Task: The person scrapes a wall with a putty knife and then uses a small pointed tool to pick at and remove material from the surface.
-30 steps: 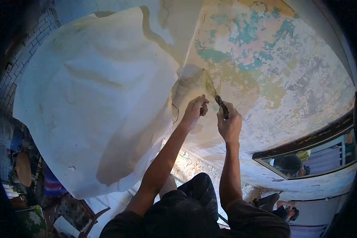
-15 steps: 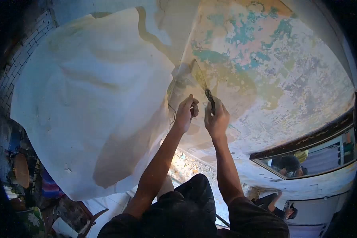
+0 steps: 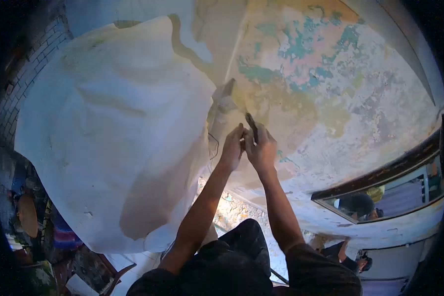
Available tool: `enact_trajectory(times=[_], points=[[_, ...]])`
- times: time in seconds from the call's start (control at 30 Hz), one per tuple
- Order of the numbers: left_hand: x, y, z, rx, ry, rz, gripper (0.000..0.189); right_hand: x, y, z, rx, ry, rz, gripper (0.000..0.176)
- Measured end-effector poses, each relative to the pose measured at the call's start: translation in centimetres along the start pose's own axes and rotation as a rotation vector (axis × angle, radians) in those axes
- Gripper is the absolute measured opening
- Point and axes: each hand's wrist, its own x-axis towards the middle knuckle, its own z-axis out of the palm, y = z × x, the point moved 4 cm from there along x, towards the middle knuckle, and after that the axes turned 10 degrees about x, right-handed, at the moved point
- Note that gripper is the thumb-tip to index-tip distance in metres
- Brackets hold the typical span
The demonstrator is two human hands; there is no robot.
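Note:
My right hand (image 3: 262, 150) is wrapped around the dark handle of a scraper (image 3: 251, 127). Its blade points up and left against the wall (image 3: 301, 106), near the corner. The wall has worn, peeling paint with turquoise, pink and tan patches. Close beside it, almost touching, is my left hand (image 3: 232, 148), its fingers curled together; whatever may be in them is hidden. Just left of that hand, a large white sheet (image 3: 148, 123) hangs in broad folds, with a ragged right edge.
A framed mirror-like pane (image 3: 389, 195) is low on the right and shows a reflection. Assorted clutter, including a brown oval object (image 3: 27, 214), lies at lower left. White brickwork (image 3: 22, 89) shows at far left. Rubble or flakes (image 3: 234, 209) lie beneath my arms.
My right hand and the scraper have moved left, bringing the hands closer together. The blade has swung further left toward the corner. My left hand has shifted slightly.

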Motion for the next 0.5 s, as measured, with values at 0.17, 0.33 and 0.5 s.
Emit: enact_trajectory(times=[0.17, 0.33, 0.5], points=[[1.5, -1.7, -2.2, -0.004, -0.067, -0.025, 0.037, -1.1, 1.4, -1.0, -0.006, 0.054, 0.102, 0.017], [3.6, -1.5, -2.4, 0.084, 0.043, -0.057, 0.044, -2.8, 2.5, 0.1, -0.011, -0.02, 0.054, 0.022], [6.1, -0.1, -1.7, -0.112, 0.005, -0.032, 0.041, -3.5, 3.6, 1.5, -0.006, -0.035, 0.049, 0.027]])
